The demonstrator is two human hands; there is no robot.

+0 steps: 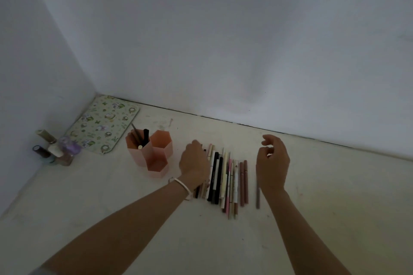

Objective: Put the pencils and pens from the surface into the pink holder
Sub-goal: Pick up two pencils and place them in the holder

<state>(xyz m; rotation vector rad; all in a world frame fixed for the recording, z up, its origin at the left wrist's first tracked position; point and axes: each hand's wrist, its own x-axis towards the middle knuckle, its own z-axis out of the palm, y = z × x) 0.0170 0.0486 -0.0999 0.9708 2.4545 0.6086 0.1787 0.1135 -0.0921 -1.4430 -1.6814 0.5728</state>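
The pink holder (156,158) has three hexagonal cups and stands left of centre on the pale surface. Its back-left cup holds several dark pens (140,137); the other two cups look empty. A row of several pens and pencils (225,178) lies side by side to its right. My left hand (194,161) rests palm down over the row's left end, and its fingertips are hidden. My right hand (271,163) hovers to the right of the row with its fingers loosely curled and nothing in them. A lone grey pencil (258,196) lies by its wrist.
A flower-patterned mat (102,125) lies in the back-left corner. Several small nail polish bottles (53,149) stand against the left wall. White walls close the surface off at the back and on the left.
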